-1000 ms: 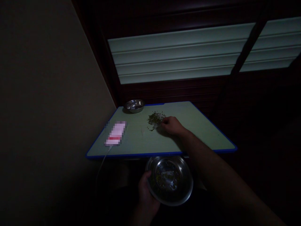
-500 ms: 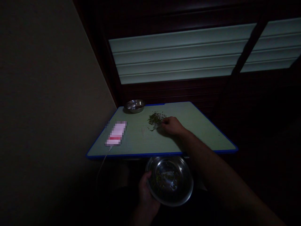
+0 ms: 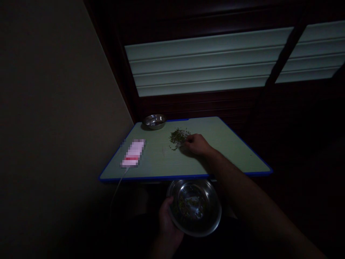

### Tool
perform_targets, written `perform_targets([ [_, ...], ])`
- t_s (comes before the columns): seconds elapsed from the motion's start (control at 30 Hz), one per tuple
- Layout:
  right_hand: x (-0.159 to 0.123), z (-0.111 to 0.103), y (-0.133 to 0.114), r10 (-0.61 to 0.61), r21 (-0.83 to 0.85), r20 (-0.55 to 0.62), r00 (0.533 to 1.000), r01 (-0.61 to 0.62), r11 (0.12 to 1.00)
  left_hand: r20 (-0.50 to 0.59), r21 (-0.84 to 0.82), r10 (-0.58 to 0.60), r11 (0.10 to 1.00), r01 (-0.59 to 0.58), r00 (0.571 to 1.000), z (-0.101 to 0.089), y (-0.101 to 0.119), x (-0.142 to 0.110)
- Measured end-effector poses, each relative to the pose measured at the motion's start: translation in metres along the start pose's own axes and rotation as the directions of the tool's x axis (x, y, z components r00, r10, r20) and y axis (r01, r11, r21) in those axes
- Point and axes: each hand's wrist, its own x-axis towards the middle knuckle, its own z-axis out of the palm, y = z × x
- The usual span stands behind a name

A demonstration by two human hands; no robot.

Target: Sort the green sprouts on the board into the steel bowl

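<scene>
My left hand [image 3: 169, 222] grips the left rim of a shiny metal bowl [image 3: 215, 212], thumb over the edge, just below the table's front edge. Small greenish bits lie in the bowl, mixed with bright reflections. On the table, a scattered pile of small green grains [image 3: 178, 136] is spread out, too small to name exactly. My right hand [image 3: 198, 144] rests at the pile's right side with its fingers pinched together. Whatever is between those fingertips is hidden.
The pale green table [image 3: 226, 158] has a blue edge. A smaller metal bowl [image 3: 154, 122] stands at its back left corner. A phone [image 3: 134, 153] with a lit, blurred screen lies at the left, its white cable [image 3: 118, 187] hanging off the front. Wall and slatted doors border the table.
</scene>
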Motion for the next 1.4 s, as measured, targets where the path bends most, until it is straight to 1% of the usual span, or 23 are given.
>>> perform_targets([
  [0.17, -0.0009, -0.0005, -0.0015, 0.023, 0.020, 0.017, 1.000, -0.023, 1.000, -0.007, -0.006, 0.035, 0.999, -0.035, 0.999, 0.0002, -0.0009, 0.0009],
  [0.33, -0.0003, -0.0002, -0.0006, 0.008, 0.000, 0.009, 1.000, -0.008, 1.000, -0.008, -0.011, 0.011, 1.000, -0.011, 1.000, -0.0026, -0.0012, 0.0026],
  [0.47, 0.0005, 0.0002, 0.0005, 0.001, -0.024, -0.001, 1.000, -0.001, 1.000, 0.026, -0.046, 0.005, 0.999, -0.004, 1.000, -0.0047, -0.0013, 0.0030],
  [0.67, 0.0012, 0.0013, 0.0011, -0.005, -0.003, -0.008, 1.000, 0.005, 1.000, 0.027, -0.024, 0.004, 1.000, -0.003, 1.000, -0.0053, -0.0018, 0.0038],
  [0.87, 0.0019, 0.0035, 0.0012, -0.078, -0.019, -0.029, 0.997, 0.077, 0.997, 0.001, -0.030, 0.009, 1.000, -0.009, 1.000, -0.0020, -0.0017, 0.0015],
  [1.0, 0.0031, 0.0052, 0.0023, -0.118, -0.003, -0.024, 0.993, 0.118, 0.993, 0.013, -0.016, 0.009, 1.000, -0.009, 1.000, -0.0023, -0.0015, 0.0022],
  [1.23, 0.0031, 0.0056, 0.0066, -0.158, 0.076, -0.010, 0.987, 0.158, 0.984, -0.006, -0.008, 0.001, 1.000, -0.001, 1.000, -0.0029, -0.0007, 0.0035],
  [1.33, 0.0022, 0.0044, 0.0073, -0.160, 0.083, -0.017, 0.987, 0.161, 0.983, -0.013, -0.005, 0.003, 1.000, -0.004, 1.000, -0.0026, -0.0007, 0.0025],
  [1.4, 0.0009, 0.0031, 0.0068, -0.177, 0.055, -0.040, 0.983, 0.179, 0.982, -0.013, -0.002, 0.016, 1.000, -0.016, 1.000, -0.0027, -0.0013, 0.0024],
])
